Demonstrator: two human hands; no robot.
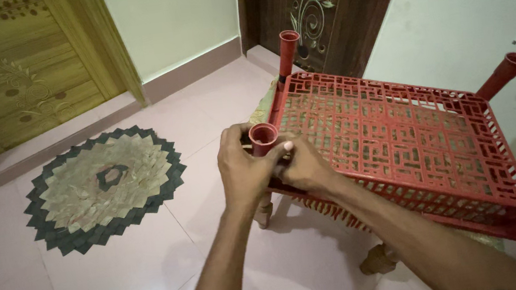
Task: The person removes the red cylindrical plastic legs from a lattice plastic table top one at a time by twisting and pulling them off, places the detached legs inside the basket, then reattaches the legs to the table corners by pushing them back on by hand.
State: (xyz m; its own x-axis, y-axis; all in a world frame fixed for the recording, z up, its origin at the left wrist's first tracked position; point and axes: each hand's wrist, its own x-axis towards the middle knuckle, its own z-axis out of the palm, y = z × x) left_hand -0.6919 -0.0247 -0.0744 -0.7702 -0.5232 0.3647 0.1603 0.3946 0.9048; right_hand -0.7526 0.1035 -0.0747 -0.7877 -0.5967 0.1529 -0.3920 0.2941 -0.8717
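At the near left corner of the red plastic rack [400,142], my left hand [243,172] is wrapped around the red corner tube [263,136], fingers closed on it, thumb [279,151] pressed against its side just under the open rim. My right hand [302,167] sits just beside, touching the rack's edge at the same corner; its fingers are curled, but I cannot tell what they grip, since the left hand hides them. The rack is a lattice shelf, lying level on a stool with pale wooden legs [378,259]. Two more red tubes stand up at other corners: back left [288,51], back right [504,73]. On the pink tiled floor [124,277], well apart to the left, lies a round patchwork mat [104,185].
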